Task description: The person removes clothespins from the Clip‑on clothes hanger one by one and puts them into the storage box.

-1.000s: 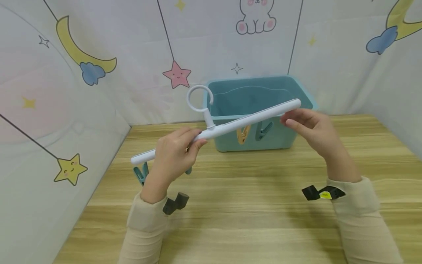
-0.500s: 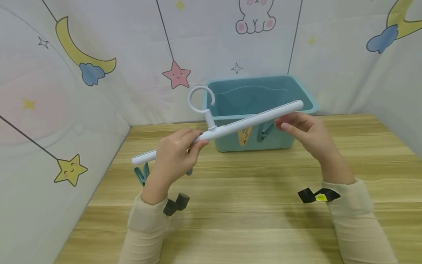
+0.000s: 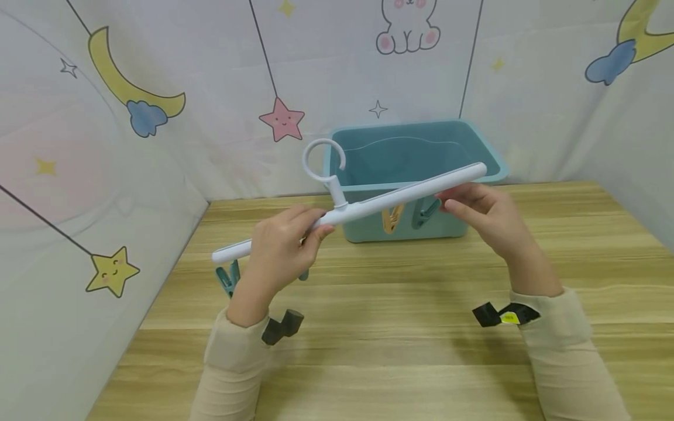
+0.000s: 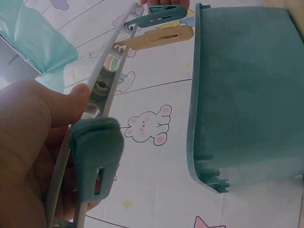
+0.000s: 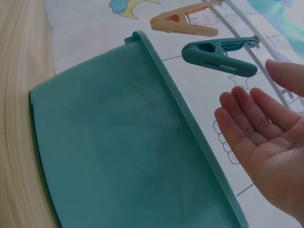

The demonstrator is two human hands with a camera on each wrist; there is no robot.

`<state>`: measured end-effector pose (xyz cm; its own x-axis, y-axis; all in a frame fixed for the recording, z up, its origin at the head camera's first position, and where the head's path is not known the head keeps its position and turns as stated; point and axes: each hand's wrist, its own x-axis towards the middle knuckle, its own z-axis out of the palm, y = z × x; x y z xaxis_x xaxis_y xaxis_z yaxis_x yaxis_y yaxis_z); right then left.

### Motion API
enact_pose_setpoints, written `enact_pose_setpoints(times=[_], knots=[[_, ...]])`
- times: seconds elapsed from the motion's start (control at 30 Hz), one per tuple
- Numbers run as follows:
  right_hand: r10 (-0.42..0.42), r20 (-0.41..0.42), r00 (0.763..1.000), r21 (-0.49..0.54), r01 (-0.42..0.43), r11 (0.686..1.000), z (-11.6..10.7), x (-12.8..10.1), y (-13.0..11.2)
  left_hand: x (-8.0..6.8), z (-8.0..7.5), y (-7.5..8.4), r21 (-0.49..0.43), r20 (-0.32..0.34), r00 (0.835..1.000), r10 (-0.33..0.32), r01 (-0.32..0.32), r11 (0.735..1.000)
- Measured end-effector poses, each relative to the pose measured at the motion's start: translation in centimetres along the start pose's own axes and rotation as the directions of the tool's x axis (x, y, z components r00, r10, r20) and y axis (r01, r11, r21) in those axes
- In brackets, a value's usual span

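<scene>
A white hanger (image 3: 411,191) with a ring-shaped hook (image 3: 307,159) is held aloft, tilted with its right end higher. My left hand (image 3: 281,248) grips the bar just left of the hook. Below the bar's right half hang an orange clip (image 3: 392,218) and a teal clip (image 3: 425,214). Another teal clip (image 3: 227,279) hangs near the left end, and a further teal clip (image 4: 96,156) sits beside my left hand in the left wrist view. My right hand (image 3: 492,219) is under the right end, fingers loosely extended near the teal clip; the right wrist view shows them holding nothing.
A teal plastic bin (image 3: 363,231) stands behind the hanger on the wooden table (image 3: 400,345). White cloth (image 3: 226,70) printed with stars, moons and a bear hangs at the back and sides.
My right hand has moved a little left and down, closer to the right teal clip. The hanger has shifted slightly right and down, with my left hand still gripping it.
</scene>
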<state>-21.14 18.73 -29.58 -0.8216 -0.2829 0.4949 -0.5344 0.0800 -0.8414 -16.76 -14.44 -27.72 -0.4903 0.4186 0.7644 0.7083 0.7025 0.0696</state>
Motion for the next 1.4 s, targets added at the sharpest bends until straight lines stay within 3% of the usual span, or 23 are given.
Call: enact_pose_setpoints(times=[0.63,1.1,1.2,1.4], knots=[[-0.020,0.026,0.999,0.000,0.020,1.000,0.8,-0.1,-0.2,0.1,0.3,0.2,-0.012,0.003,1.000,0.004,-0.003,1.000],[0.051,0.011,0.999,-0.085,-0.050,0.995,1.4,-0.4,-0.1,0.0,0.6,0.2,-0.014,0.006,1.000,0.010,-0.010,1.000],[0.051,0.018,0.999,-0.077,-0.050,0.996,1.6,-0.4,0.0,0.0,0.6,0.2,-0.018,0.002,1.000,0.011,-0.011,1.000],[0.009,0.068,0.998,0.031,-0.012,0.999,1.9,-0.3,0.2,0.1,0.6,0.3,-0.016,0.000,1.000,0.010,-0.010,1.000]])
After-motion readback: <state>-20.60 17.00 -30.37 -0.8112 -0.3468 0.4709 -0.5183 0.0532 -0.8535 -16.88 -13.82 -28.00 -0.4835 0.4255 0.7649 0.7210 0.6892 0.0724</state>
